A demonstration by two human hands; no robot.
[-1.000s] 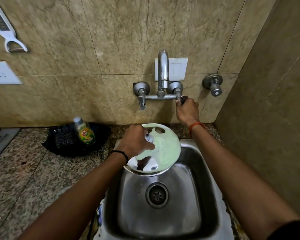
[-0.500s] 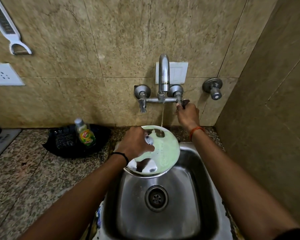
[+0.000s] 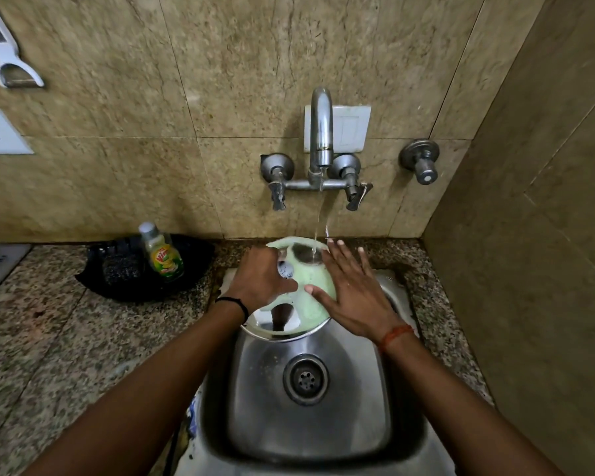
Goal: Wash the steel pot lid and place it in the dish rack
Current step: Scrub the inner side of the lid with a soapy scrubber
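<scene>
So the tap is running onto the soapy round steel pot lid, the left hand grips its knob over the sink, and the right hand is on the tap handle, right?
Not quite. The head view shows the right hand off the tap handle and laid flat on the soapy round steel pot lid. The rest holds: water runs from the tap onto the lid, and the left hand grips its knob over the steel sink.

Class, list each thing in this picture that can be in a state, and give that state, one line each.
tap, running
steel pot lid, soapy, held over the sink
left hand, gripping the lid
right hand, open, flat on the lid
sink, no standing water
dish soap bottle, upright, capped
</scene>
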